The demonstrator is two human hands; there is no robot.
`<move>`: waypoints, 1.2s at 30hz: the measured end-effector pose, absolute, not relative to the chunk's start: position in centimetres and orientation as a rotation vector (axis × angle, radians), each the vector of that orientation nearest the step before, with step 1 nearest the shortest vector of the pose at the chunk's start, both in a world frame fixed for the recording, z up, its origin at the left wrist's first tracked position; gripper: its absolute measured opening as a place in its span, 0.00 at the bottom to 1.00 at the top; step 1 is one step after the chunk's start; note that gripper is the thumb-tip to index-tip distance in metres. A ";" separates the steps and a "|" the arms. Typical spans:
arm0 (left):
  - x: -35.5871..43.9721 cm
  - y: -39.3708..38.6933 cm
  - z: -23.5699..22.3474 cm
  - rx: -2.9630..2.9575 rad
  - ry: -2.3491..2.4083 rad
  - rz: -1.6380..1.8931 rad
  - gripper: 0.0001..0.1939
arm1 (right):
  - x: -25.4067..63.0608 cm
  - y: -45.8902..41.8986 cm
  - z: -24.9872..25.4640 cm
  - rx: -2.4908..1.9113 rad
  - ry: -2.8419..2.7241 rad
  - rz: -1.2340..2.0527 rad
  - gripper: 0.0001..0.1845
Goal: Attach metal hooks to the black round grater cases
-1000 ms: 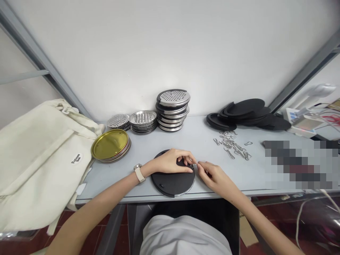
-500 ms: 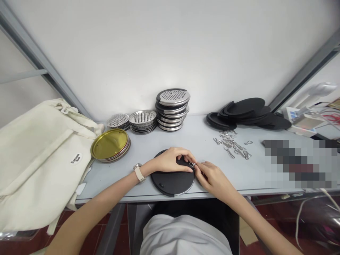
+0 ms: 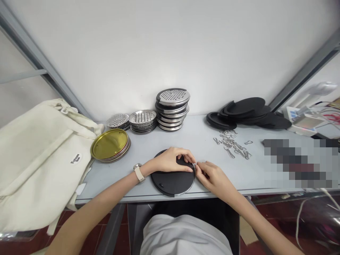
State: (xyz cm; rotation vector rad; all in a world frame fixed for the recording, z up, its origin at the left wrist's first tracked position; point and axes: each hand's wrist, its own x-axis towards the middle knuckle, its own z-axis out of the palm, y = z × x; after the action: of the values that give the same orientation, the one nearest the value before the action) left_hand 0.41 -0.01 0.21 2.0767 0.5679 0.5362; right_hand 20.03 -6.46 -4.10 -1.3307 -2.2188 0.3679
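A pale wall (image 3: 114, 53) backs the grey table (image 3: 202, 141) above red tiles (image 3: 122, 230). Near the table's front edge, the left hand (image 3: 171, 160) lies across a black disc (image 3: 172, 182), its grip unclear; the right hand (image 3: 212, 175) pinches a metal clip (image 3: 193, 165) at the disc's rim.

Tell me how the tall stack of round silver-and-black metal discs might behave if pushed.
The tall stack could well topple, as its discs sit unevenly. Their shiny metal rims suggest stiff pieces that may slide apart.
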 end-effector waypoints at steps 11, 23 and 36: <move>0.4 0.0 0.0 2.085 0.564 0.552 0.14 | 20.0 -6.6 -3.7 -1.309 -2.200 0.333 0.18; 0.3 -0.1 0.3 2.196 0.528 0.569 0.13 | 20.1 -6.5 -4.2 -1.273 -2.288 0.241 0.16; 0.3 -0.1 0.1 2.185 0.557 0.575 0.14 | 20.1 -6.5 -4.2 -1.262 -2.309 0.212 0.16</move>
State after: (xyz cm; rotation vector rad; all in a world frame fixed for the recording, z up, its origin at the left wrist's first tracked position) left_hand 0.32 -0.11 0.11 2.1850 0.5567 0.5751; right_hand 20.08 -6.49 -4.24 -1.2623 -2.3093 0.2123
